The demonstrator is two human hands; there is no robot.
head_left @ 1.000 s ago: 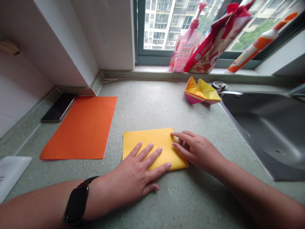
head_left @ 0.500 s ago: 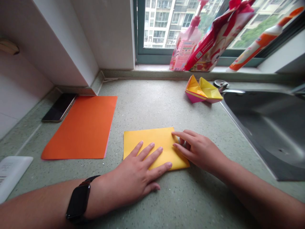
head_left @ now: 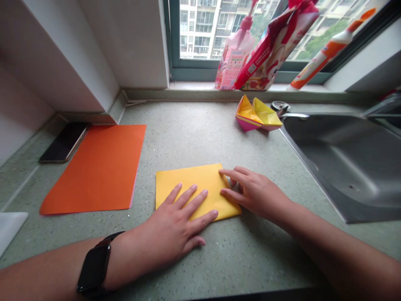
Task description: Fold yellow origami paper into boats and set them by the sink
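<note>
A square of yellow paper [head_left: 184, 179] lies flat on the speckled green countertop [head_left: 188, 138] in front of me. My left hand [head_left: 175, 221] rests palm down on its lower left part, fingers spread, with a black watch [head_left: 94, 263] on the wrist. My right hand [head_left: 253, 194] sits at the paper's right corner, with curled fingertips on the right edge and the thumb hidden. Farther off, beyond the right hand, stands a folded paper boat [head_left: 253, 115] in yellow and pink.
An orange paper sheet [head_left: 90, 169] lies to the left, beside a black phone [head_left: 64, 142]. A steel sink [head_left: 338, 163] is sunk into the counter at right. A pink pump bottle [head_left: 234, 54], a red packet [head_left: 272, 50] and an orange-and-white tube [head_left: 322, 56] lean on the window.
The whole scene has shifted slightly left and up in the view as my head moved. My hands and the yellow paper keep the same places relative to each other.
</note>
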